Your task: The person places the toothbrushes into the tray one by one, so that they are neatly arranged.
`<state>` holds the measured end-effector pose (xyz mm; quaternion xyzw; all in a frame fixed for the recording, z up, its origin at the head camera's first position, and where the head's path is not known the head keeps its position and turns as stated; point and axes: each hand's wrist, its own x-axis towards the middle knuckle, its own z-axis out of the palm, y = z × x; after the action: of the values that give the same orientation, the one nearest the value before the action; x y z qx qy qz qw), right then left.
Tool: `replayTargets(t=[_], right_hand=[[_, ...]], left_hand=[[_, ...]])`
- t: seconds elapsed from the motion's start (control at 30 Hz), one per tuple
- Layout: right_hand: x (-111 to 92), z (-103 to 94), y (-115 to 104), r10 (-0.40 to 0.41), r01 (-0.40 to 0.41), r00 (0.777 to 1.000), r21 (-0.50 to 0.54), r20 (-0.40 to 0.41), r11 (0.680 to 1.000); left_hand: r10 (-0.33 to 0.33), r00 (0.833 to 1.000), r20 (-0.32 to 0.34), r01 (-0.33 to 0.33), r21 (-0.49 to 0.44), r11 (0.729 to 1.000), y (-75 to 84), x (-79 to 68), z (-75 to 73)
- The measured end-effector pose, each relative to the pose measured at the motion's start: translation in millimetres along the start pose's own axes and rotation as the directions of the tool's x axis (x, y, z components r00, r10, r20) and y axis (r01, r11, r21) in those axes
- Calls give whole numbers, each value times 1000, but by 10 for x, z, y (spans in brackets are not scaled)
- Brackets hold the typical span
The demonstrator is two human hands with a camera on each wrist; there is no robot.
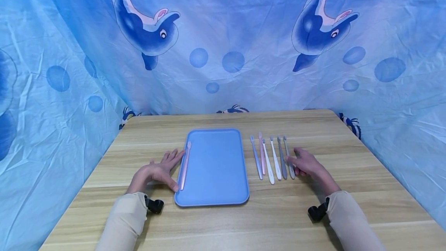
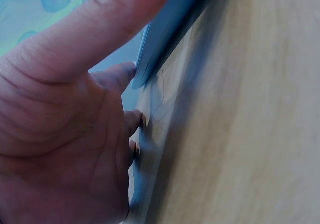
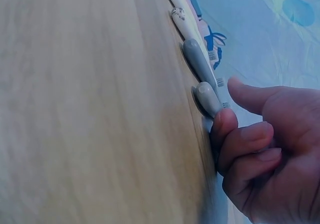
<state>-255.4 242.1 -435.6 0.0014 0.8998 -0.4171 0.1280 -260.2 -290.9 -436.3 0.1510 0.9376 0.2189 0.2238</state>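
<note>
My left hand [image 1: 163, 171] rests at the left edge of a blue tray [image 1: 216, 169], fingers spread and thumb at the near corner. In the left wrist view the tray's side wall [image 2: 165, 28] shows beyond the thumb. One pink toothbrush [image 1: 186, 165] lies in the tray along its left side. My right hand [image 1: 304, 163] is at the rightmost toothbrush, a grey-green one [image 1: 290, 162]. In the right wrist view its index fingertip is against or close beside that handle [image 3: 207, 98], while the thumb [image 3: 245, 93] stands apart from the index finger.
Left of the grey-green brush lie a dark grey toothbrush [image 1: 282, 160], two white ones, a pink one [image 1: 261, 154] and a lavender one [image 1: 256, 158], roughly parallel on the wooden table [image 1: 209, 226]. A blue dolphin-print curtain [image 1: 223, 18] surrounds the table behind and at both sides.
</note>
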Motion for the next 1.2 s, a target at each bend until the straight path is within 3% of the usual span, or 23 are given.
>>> replayTargets(t=[0.5,0.83,1.2], right_hand=[[27,10,33,83,-82,997,-24,9,996],[21,-18,37,62,-62,997,-3,52,998],[17,-22,-7,37,-32,997,-72,61,997]], left_hand=[[-7,1000,-1,7,-2,1000,-4,1,2],[13,999,30,-13,-19,1000,28,-22,-29],[4,1000,22,-4,-2,1000,-19,-10,-2]])
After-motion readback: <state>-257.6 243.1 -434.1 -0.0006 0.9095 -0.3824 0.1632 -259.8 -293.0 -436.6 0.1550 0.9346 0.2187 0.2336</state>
